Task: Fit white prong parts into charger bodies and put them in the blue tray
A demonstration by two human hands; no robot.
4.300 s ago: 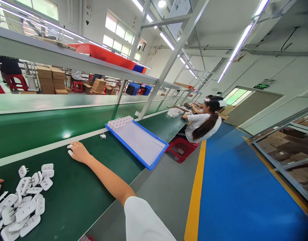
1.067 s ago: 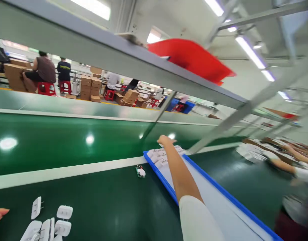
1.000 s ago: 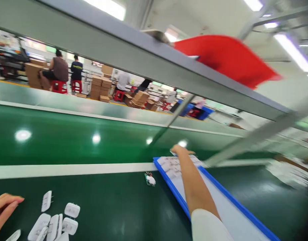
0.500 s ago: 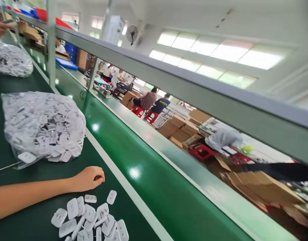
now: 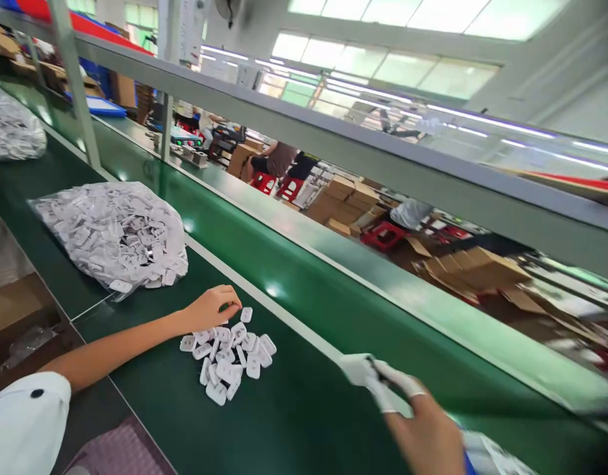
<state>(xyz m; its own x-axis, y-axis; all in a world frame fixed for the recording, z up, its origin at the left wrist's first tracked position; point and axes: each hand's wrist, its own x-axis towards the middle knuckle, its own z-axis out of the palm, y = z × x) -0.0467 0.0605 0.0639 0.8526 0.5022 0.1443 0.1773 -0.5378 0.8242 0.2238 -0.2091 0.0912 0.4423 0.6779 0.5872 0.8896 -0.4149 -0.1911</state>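
I see the green bench (image 5: 308,415) beneath both hands. A bag (image 5: 116,231) sits beyond the left hand (image 5: 212,309), to its left. Plugs (image 5: 227,372) lie heaped just beside that hand, towards the right hand (image 5: 425,425). The left curls loosely; I can't tell whether it grips anything. The right, blurred, pinches a white piece (image 5: 356,369).
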